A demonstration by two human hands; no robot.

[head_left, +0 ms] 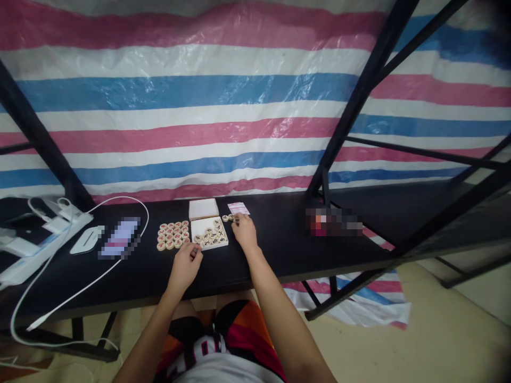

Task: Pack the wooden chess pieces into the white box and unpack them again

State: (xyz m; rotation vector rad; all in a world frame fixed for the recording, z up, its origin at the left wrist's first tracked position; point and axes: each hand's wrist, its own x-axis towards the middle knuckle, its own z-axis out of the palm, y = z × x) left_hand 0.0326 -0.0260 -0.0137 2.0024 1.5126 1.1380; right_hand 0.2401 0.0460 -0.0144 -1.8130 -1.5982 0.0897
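A shallow white box (210, 246) lies open on the black table, its lid (203, 209) laid back behind it. Inside are several round Chinese chess pieces (207, 234) with black characters. Left of the box, red-marked chess pieces (171, 234) form a tight block of rows. My left hand (187, 263) is closed, fingers curled together by the box's near left corner; what they hold, if anything, is hidden. Beside the box's right edge, my right hand (244, 231) has its fingers pinched at the end of a short row of chess pieces (228, 217), seemingly around one.
A pink-and-white slip (238, 208) lies behind my right hand. To the left are a blurred phone-like object (120, 238), a white flat device (85, 239), a power strip (43, 244) and loose white cables. A blurred dark object (333, 222) sits right, near black metal posts.
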